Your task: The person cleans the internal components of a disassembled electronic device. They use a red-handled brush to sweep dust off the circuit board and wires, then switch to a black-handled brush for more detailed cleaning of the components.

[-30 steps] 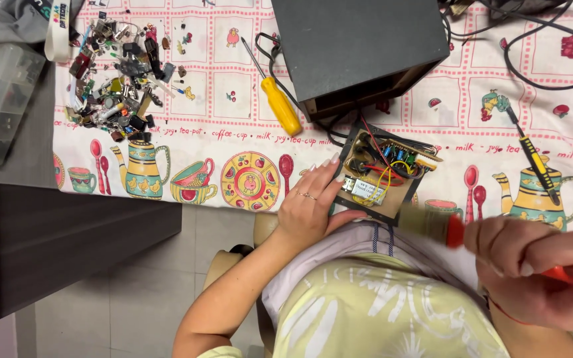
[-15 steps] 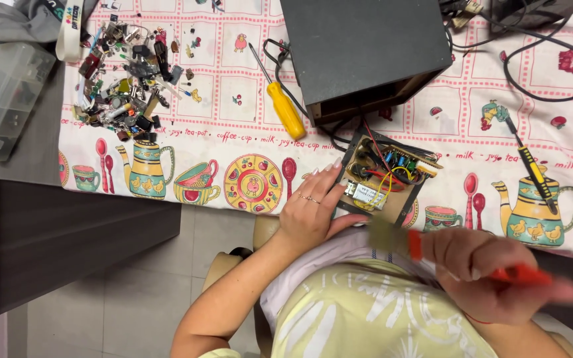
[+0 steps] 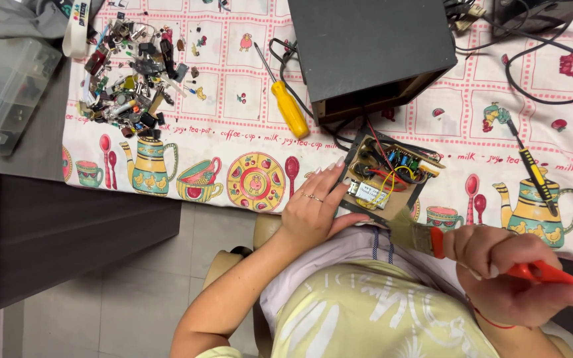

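Observation:
My left hand (image 3: 312, 207) rests flat on the left edge of a small brown panel (image 3: 386, 179) that carries a circuit board, coloured wires and a metal part, at the table's near edge. My right hand (image 3: 510, 275) is closed around the red handle of a paintbrush (image 3: 419, 233). Its bristles touch the panel's lower right corner. Red and black wires run from the panel into a dark grey box (image 3: 366, 50) just behind it.
A yellow-handled screwdriver (image 3: 285, 99) lies left of the box. A heap of small electronic parts (image 3: 130, 79) sits at the far left, beside a clear plastic organiser (image 3: 8, 93). A yellow and black tool (image 3: 532, 169) and black cables (image 3: 545, 59) lie right.
My right hand swung the brush left and down, away from the panel, then back up against the panel's lower right corner. My left hand stayed on the panel's edge.

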